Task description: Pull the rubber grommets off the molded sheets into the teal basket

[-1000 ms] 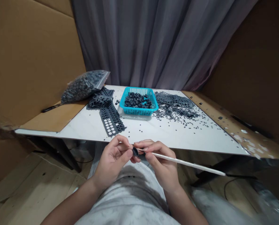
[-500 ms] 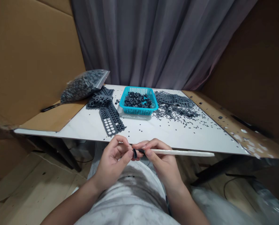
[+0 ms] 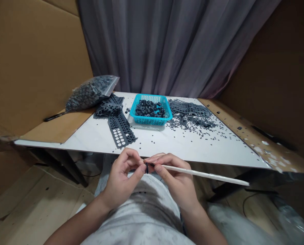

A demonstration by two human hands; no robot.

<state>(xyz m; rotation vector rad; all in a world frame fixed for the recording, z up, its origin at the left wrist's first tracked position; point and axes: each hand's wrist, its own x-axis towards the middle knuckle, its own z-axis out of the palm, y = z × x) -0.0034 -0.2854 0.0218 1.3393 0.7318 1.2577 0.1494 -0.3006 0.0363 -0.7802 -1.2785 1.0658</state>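
Observation:
My left hand (image 3: 127, 173) pinches a small black rubber ring (image 3: 147, 168) between thumb and fingers, just in front of the table edge. Closed around a slim white stick-like tool (image 3: 210, 175) is my right hand (image 3: 176, 175); the tool's dark tip meets the ring, and its pale handle sticks out to the right, slanting slightly down. Whether the tip goes through the ring or only touches it, I cannot tell. Beyond the hands stands a turquoise basket (image 3: 152, 120) holding many small black rings (image 3: 149, 108).
Left of the basket lie perforated black rubber sheets (image 3: 121, 127) and a zip bag (image 3: 90, 92) full of black rings. More sheets (image 3: 189, 108) and scattered black scraps (image 3: 192, 122) cover the right side of the white table (image 3: 167, 146). Cardboard walls (image 3: 39, 68) flank both sides.
The tool's handle end has swung down and to the right. The ring has turned more edge-on between the fingers, and both hands stay nearly in place.

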